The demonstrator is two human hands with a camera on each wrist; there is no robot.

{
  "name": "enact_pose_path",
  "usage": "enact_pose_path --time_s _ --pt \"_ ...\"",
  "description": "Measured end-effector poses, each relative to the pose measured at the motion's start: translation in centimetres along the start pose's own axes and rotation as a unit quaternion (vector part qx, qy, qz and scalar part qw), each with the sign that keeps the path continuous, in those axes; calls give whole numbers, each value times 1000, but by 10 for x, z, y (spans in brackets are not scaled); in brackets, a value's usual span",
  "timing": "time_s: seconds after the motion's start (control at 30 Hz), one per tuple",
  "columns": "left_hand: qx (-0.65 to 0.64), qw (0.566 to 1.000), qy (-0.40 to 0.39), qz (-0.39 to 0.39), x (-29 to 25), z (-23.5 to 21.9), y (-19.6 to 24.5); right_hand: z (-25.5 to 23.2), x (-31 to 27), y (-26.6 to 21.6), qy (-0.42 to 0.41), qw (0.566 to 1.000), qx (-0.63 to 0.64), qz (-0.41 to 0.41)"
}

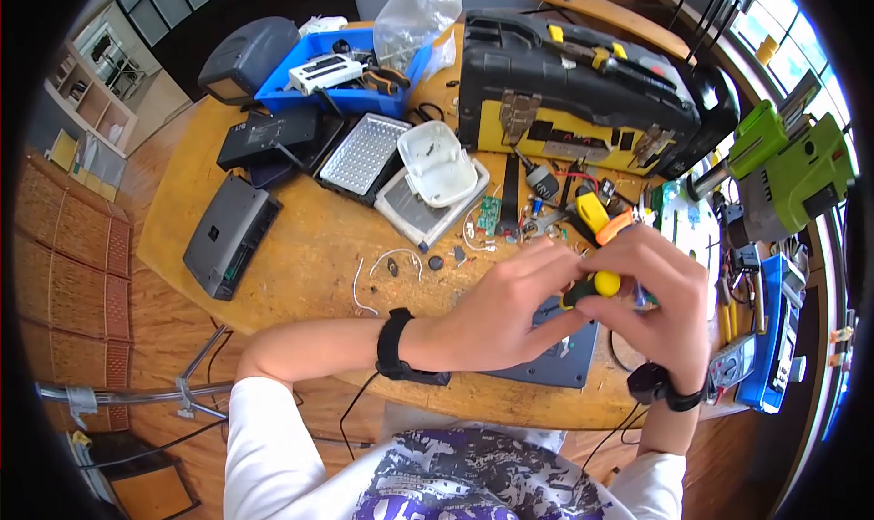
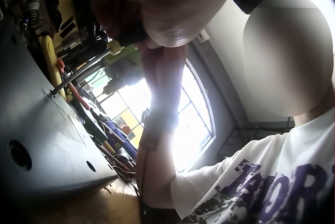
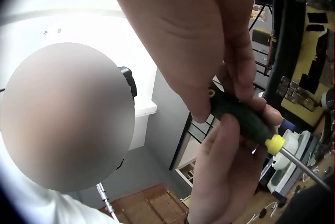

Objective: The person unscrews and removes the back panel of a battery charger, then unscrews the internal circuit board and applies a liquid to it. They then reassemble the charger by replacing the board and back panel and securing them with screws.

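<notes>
Both hands meet on a screwdriver [image 1: 576, 294] with a dark green handle and yellow ends. My left hand [image 1: 510, 306] pinches the lower handle close to the yellow collar [image 3: 274, 144]. Around the top end of the handle, my right hand [image 1: 660, 279] holds with thumb and fingers. The steel shaft [image 2: 78, 73] runs down to a dark grey casing [image 2: 47, 140], its tip right at a small spot on the flat face. In the head view this casing [image 1: 572, 365] lies at the table's front, partly hidden under the hands. Round holes show in its face.
Beyond the hands lie a green circuit board [image 1: 489, 215], a yellow-handled tool [image 1: 592, 212] and loose small parts. A black-and-yellow toolbox [image 1: 583, 92] stands behind. Left are a white case [image 1: 437, 165], a grey device [image 1: 230, 238] and a blue bin [image 1: 360, 101]; right, a green drill [image 1: 792, 169].
</notes>
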State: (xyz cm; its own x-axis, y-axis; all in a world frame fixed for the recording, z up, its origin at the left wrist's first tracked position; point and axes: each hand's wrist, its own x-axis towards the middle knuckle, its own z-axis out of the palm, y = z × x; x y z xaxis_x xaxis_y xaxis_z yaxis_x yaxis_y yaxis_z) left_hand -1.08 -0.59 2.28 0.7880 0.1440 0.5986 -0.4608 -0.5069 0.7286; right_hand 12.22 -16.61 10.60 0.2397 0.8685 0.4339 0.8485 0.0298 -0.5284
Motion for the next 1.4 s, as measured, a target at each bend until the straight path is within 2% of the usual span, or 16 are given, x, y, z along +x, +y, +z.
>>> enact_pose_path --time_s 0.1,0.17,0.23,0.3,0.33,0.53,0.67,0.73,0.97,1.07,1.17,1.2,1.27,1.4 --pt "0 1000 -7 -10 -2 -2 2 14 -18 13 23 999 29 -6" --pt "-24 999 -9 -36 -3 0 -1 32 -31 29 105 984 145 5" --pt "-23 1000 -1 -19 -4 3 -6 39 -38 34 95 982 165 -7" --pt "-24 1000 3 -6 -5 5 -8 47 -40 31 137 966 217 -20" --pt "-15 1000 -9 -3 -5 4 -7 45 -43 37 136 975 164 -60" --pt "1 1000 -12 14 -2 1 -2 51 -46 35 157 978 125 -58" --pt "18 999 -32 11 -2 -2 -3 50 -45 30 181 971 147 -53" --pt "15 999 -41 7 -2 -3 -3 44 -45 29 177 974 100 -95" --pt "18 999 -43 7 -2 -1 1 46 -49 31 193 973 105 -64" --pt "12 999 -50 -2 -3 -3 -1 44 -43 31 197 967 104 -123" --pt "14 997 -59 -39 -1 -5 4 41 -54 33 174 978 60 -94" --pt "14 998 -56 -37 0 -4 5 42 -52 32 172 979 58 -96" --pt "0 1000 -26 -3 2 -2 7 49 -45 28 226 968 83 -76" --pt "7 999 -35 12 -1 -2 -1 39 -43 23 205 969 102 -90"
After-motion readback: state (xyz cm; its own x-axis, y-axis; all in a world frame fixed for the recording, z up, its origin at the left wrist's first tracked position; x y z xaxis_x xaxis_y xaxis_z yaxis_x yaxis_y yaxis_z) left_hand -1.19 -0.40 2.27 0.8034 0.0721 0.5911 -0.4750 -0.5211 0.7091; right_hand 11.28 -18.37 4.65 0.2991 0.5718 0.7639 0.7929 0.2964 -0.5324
